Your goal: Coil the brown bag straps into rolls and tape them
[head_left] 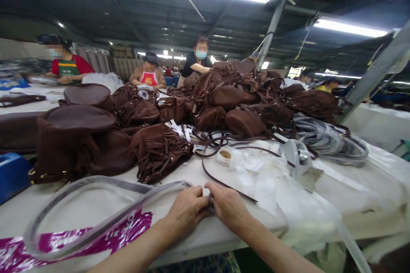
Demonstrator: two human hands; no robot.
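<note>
My left hand [188,205] and my right hand [228,205] meet at the table's front edge, fingers pinched close together. Between them is the end of a strap in clear plastic wrap [123,216], mostly hidden by the fingers. From my left hand the wrapped strap curves away in a wide loop over a purple printed plastic bag [141,222]. Just beyond my right hand lies a thin dark brown strap [230,188]. A small open tub [224,156] with brownish contents stands behind it, beside loose white film pieces [259,179].
Brown fringed bags [162,147] are heaped along the table's back. Coiled wrapped straps [333,140] lie at right, near a tape dispenser [296,158]. A blue box [13,177] sits at left. Several people work beyond the table, one in a mask [199,62] behind the heap.
</note>
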